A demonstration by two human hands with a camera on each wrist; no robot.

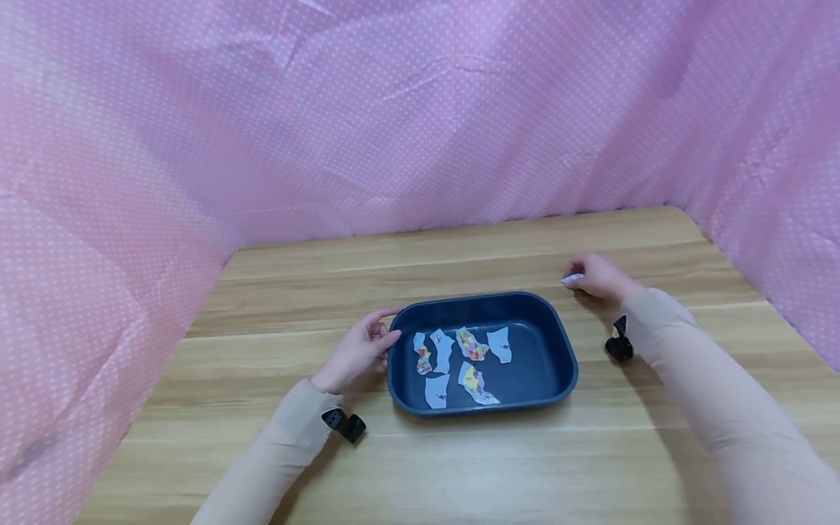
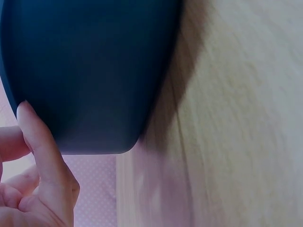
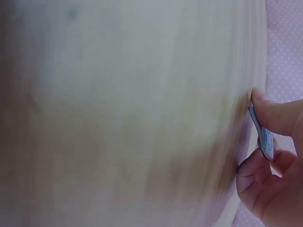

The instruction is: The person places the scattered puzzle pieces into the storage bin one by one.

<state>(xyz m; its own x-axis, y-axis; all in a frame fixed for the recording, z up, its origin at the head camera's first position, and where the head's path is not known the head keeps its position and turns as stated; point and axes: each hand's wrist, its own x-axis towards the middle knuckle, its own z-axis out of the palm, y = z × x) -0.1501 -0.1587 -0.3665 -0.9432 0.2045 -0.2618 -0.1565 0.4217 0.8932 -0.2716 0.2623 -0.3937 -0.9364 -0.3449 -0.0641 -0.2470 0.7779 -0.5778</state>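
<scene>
In the head view, a dark blue rectangular tray (image 1: 538,364) stands on the table with several irregular paper pieces lying in it. Some pieces, like the upper middle one (image 1: 471,344), carry a bright multicoloured pattern; others, such as the pale piece (image 1: 436,391), are mostly white with small dark marks. My left hand (image 1: 357,350) holds the tray at its far left corner, thumb at the rim. In the left wrist view the thumb (image 2: 42,142) lies against the tray's outer wall (image 2: 94,85). Right of the tray, my right hand (image 1: 593,275) pinches a small paper piece (image 3: 265,137) between thumb and fingers.
A wood-grain table (image 1: 315,277) lies under everything. Pink dotted cloth (image 1: 394,131) hangs behind it and along both sides. Each wrist wears a small black camera, the left one (image 1: 344,425) near the tray's left end.
</scene>
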